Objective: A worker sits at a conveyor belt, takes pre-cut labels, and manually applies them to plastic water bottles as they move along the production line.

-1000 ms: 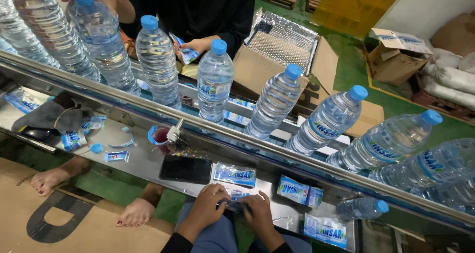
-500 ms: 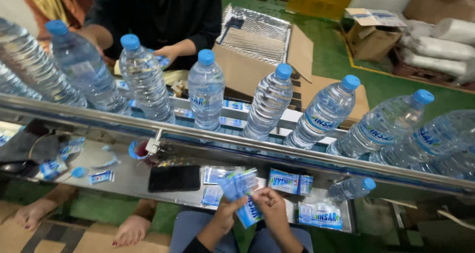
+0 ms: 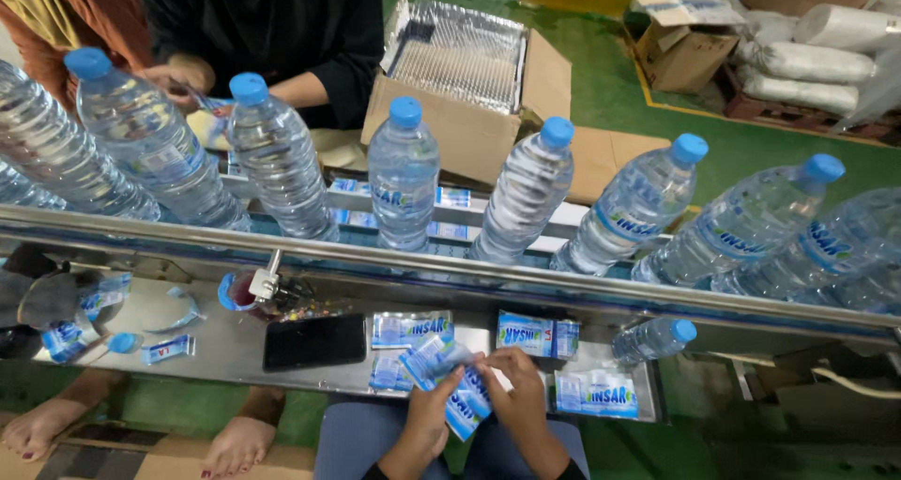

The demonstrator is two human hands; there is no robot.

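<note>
My left hand (image 3: 427,416) and my right hand (image 3: 519,400) meet at the bottom centre, both pinching a stack of blue and white label sleeves (image 3: 462,394) above my lap. Flat piles of the same labels (image 3: 411,329) lie on the steel shelf (image 3: 221,353) just in front of them. Beyond the shelf, clear water bottles with blue caps (image 3: 404,178) stand in a row on a conveyor behind a steel rail (image 3: 488,274). A small bottle (image 3: 654,339) lies on the shelf's right end.
A black phone (image 3: 313,341) lies on the shelf left of my hands. A person in black (image 3: 282,30) handles labels across the conveyor. An open cardboard box with foil lining (image 3: 465,76) stands behind the bottles. More boxes and white sacks (image 3: 817,58) sit on the green floor.
My hands have lifted the labels off the shelf and brought them closer to my lap. The bottles have shifted along the conveyor and the view has tilted.
</note>
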